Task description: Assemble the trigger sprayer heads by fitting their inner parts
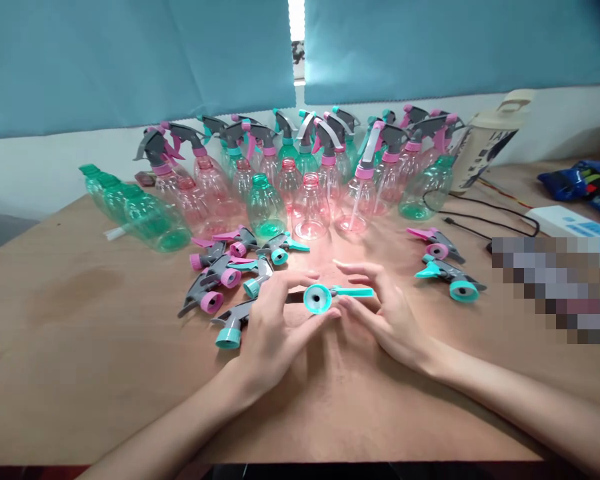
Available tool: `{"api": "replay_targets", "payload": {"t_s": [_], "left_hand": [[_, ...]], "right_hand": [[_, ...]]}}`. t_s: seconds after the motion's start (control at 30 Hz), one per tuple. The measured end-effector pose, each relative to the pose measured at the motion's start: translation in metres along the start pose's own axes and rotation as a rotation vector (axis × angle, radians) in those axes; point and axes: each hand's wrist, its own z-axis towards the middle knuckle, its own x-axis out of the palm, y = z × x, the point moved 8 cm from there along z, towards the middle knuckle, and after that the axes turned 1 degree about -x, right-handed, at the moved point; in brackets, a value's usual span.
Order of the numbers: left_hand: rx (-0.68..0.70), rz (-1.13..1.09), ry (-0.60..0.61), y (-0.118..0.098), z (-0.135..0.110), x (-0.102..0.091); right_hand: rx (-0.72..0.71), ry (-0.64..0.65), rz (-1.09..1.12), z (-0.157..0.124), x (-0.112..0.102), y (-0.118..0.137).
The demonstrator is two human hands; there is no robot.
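Low over the table's middle, a grey-and-turquoise spray trigger head (pixel 317 299) is turned so the round opening of its collar faces me. My left hand (pixel 277 327) is closed around its left side, thumb below the collar and fingers above. My right hand (pixel 390 313) curls about the other side, thumb against it beside the turquoise lever; its index finger arches above, apart from the lever. Left of my hands lie several loose spray heads (pixel 229 335) with pink or turquoise collars. Two more spray heads, one turquoise (pixel 463 291) and one pink (pixel 437 251), rest to the right.
Behind my hands stand several open bottles, pink (pixel 310 207) and green (pixel 267 207). Bottles with spray heads fitted (pixel 390 160) line the back. Green bottles (pixel 153 217) lean at left. A cream tumbler (pixel 485 143), a black cable (pixel 485 205) and a blue packet (pixel 580 183) occupy the right.
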Motion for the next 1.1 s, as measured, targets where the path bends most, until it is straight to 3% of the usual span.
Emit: {"api": "replay_targets", "payload": {"t_s": [0.1, 0.2, 0.3, 0.4, 0.53, 0.7, 0.9, 1.1], "left_hand": [[0.018, 0.121, -0.032, 0.001, 0.0, -0.004], [0.097, 0.193, -0.005, -0.004, -0.001, 0.0], [0.2, 0.186, 0.05, -0.012, -0.005, 0.01], [0.204, 0.117, 0.135, -0.014, -0.008, 0.019], [0.096, 0.089, 0.168, -0.006, -0.008, 0.021], [0.032, 0.079, 0.145, -0.001, -0.006, 0.019], [0.08, 0.07, 0.167, -0.005, -0.007, 0.022], [0.062, 0.06, 0.203, -0.002, -0.008, 0.024]], "right_hand": [[-0.067, -0.105, -0.164, 0.003, -0.011, 0.001], [-0.39, -0.185, -0.389, -0.002, -0.015, 0.03], [-0.607, -0.106, -0.483, -0.014, -0.001, 0.053], [-0.625, -0.005, -0.468, -0.019, 0.011, 0.059], [-0.64, 0.056, -0.519, -0.018, 0.016, 0.057], [-0.663, 0.079, -0.634, -0.017, 0.017, 0.06], [-0.625, 0.072, -0.683, -0.02, 0.019, 0.06], [-0.548, 0.175, -0.464, -0.018, 0.023, 0.044]]}}
